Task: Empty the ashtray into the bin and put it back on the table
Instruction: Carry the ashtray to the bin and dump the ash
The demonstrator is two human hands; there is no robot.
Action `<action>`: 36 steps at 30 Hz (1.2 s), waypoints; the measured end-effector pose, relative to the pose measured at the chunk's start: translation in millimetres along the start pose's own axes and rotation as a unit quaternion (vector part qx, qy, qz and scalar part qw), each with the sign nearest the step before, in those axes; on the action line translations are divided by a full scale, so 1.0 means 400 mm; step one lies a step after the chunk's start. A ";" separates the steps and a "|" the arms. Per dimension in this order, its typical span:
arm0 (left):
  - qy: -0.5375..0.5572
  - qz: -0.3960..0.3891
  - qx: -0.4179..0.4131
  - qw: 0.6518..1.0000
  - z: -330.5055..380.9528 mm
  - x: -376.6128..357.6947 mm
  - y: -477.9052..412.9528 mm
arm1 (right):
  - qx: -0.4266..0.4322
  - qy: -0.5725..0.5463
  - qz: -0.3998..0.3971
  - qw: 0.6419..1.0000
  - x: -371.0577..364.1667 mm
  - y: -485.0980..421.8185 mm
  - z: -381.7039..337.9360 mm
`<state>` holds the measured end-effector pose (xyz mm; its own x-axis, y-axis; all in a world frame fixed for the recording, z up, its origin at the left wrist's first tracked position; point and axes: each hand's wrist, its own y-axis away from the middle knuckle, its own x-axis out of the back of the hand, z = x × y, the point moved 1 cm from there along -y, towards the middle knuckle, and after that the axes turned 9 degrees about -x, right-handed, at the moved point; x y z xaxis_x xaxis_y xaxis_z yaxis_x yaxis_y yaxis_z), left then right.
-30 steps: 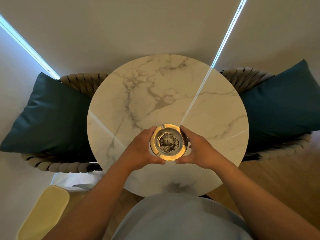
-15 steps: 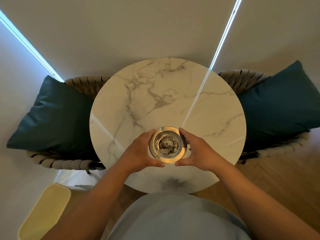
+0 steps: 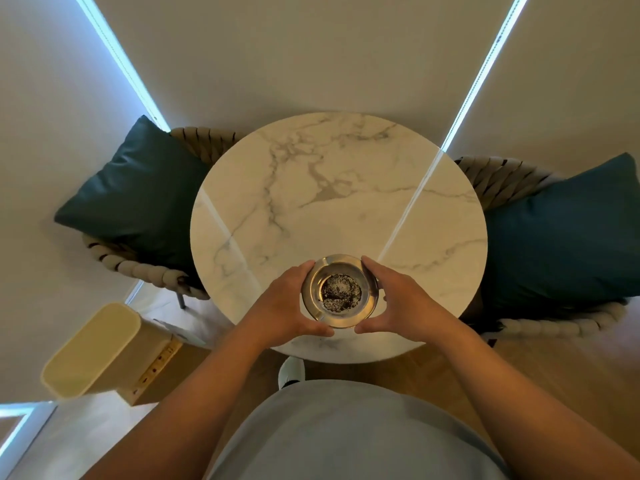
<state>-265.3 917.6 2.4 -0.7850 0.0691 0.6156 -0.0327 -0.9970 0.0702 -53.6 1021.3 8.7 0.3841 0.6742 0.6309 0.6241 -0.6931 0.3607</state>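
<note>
With my left hand (image 3: 289, 303) and right hand (image 3: 403, 303) clasped around the full ashtray (image 3: 339, 291), I had drawn it back to the table (image 3: 346, 188) edge, with the cream bin (image 3: 100, 351) newly beside me, so tipping seemed next.

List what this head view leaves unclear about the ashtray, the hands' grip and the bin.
- Round gold metal ashtray: lifted or resting on the round marble table? Top-down angle hides any gap.
- Left hand and right hand: contact with the ashtray's underside is hidden.
- Cream rectangular bin: lid shut, inside unseen.
- Ash: too small to identify.
</note>
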 end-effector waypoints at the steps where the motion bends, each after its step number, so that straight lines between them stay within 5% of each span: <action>1: 0.002 0.008 0.008 1.000 0.009 -0.013 0.011 | 0.004 0.002 -0.009 1.000 0.003 0.007 0.006; 17: 0.020 0.113 0.095 0.989 0.105 -0.111 0.179 | 0.104 0.057 -0.097 0.988 -0.006 0.062 0.011; 36: 0.004 0.253 0.178 0.951 -0.032 0.062 0.527 | 0.250 0.125 -0.184 0.942 -0.287 -0.008 -0.332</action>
<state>-299.6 708.7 22.6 -0.6489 -0.4180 0.6357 0.5607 -0.8275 0.0282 -189.9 912.3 26.3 -0.0555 0.7207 0.6910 0.9501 -0.1746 0.2584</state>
